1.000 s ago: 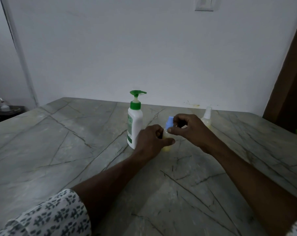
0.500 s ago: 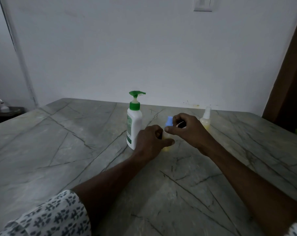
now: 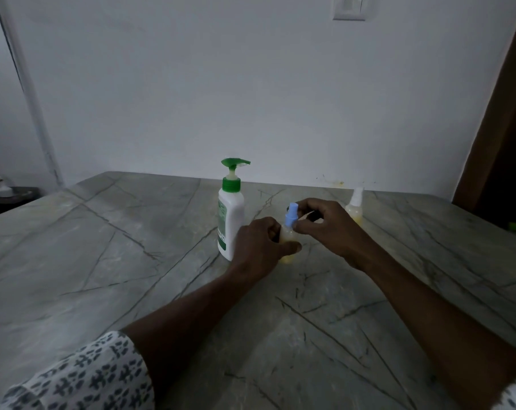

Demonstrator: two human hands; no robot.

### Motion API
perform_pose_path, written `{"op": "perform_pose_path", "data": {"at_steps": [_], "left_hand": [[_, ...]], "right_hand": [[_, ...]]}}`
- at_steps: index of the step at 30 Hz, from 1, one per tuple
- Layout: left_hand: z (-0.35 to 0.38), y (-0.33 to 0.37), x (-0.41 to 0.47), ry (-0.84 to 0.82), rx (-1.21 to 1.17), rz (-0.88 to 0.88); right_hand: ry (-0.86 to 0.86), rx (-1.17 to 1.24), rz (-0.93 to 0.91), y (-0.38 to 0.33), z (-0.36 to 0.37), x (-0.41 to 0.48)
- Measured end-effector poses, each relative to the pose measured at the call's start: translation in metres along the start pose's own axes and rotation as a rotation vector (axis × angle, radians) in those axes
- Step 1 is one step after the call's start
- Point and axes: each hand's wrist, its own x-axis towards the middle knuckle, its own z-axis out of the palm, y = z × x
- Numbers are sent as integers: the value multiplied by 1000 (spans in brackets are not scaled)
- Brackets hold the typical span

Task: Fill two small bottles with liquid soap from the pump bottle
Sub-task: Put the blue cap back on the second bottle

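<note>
Bottles: two small, one pump

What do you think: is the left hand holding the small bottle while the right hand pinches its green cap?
Only the colour is wrong: the head view shows the right hand pinching a blue cap on the small bottle the left hand holds.

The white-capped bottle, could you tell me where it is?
The white-capped bottle stands upright on the table, right of centre in the head view, just behind the right hand.
</note>
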Motion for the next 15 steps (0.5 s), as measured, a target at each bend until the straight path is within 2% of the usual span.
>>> {"op": "perform_pose_path", "data": {"at_steps": [6, 10, 15], "left_hand": [[-1, 0, -1, -1, 12, 12], [-1, 1, -1, 0, 12, 18], [0, 1, 0, 6, 31, 12]], "right_hand": [[56, -73, -19, 3, 7, -1], [43, -16, -55, 0, 6, -3], [137, -68, -65, 2, 15, 0]]}}
